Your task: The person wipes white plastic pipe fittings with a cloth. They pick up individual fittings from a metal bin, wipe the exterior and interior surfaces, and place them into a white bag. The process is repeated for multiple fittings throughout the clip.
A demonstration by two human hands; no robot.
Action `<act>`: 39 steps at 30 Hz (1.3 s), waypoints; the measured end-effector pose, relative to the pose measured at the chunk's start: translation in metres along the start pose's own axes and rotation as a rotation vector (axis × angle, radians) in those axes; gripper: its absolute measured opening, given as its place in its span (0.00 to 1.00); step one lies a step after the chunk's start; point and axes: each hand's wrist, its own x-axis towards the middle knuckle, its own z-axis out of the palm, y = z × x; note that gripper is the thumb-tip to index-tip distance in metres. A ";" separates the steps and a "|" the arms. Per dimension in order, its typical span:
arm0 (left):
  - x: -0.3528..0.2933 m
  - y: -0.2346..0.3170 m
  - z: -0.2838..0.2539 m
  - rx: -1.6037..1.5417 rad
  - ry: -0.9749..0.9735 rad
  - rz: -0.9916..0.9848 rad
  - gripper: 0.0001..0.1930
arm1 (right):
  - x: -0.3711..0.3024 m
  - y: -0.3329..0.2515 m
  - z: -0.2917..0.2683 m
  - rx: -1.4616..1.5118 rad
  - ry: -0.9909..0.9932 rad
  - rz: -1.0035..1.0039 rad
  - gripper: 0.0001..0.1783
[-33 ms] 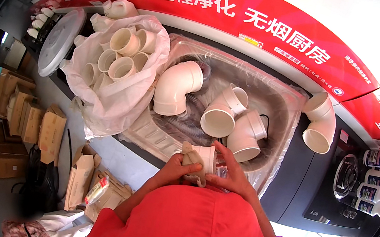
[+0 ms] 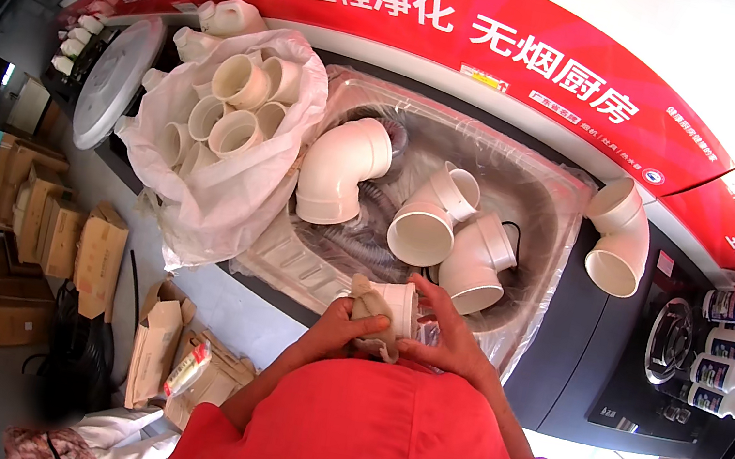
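Close to my body, both hands are at a short white plastic pipe fitting [image 2: 397, 306] held over the sink's front edge. My left hand [image 2: 339, 325] is closed on a beige rag [image 2: 368, 299], pressing it against the fitting's left end with the thumb on top. My right hand [image 2: 449, 339] curls its fingers and thumb around the right rim of the fitting. Just beyond lie two white pipe elbows, a left one [image 2: 423, 230] and a right one [image 2: 477, 267]. A larger white elbow [image 2: 334, 174] stands further left.
The plastic-wrapped sink [image 2: 269, 257] holds a grey corrugated hose [image 2: 360, 243]. Left is a white bag [image 2: 216, 193] full of pipe fittings. On the right counter stand another elbow [image 2: 621, 230], a black cooktop [image 2: 640, 410] and several white bottles [image 2: 729, 344]. Cardboard boxes [image 2: 98, 266] cover the floor at left.
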 end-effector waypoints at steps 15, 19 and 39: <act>0.008 0.005 0.014 0.452 -0.033 -0.032 0.14 | -0.004 0.029 -0.007 0.258 0.028 0.203 0.33; 0.010 0.000 0.011 0.231 0.001 0.006 0.15 | 0.003 0.028 -0.006 0.241 -0.050 0.289 0.36; 0.025 -0.002 0.023 0.238 -0.036 0.082 0.15 | 0.000 0.025 -0.009 0.358 0.101 0.178 0.37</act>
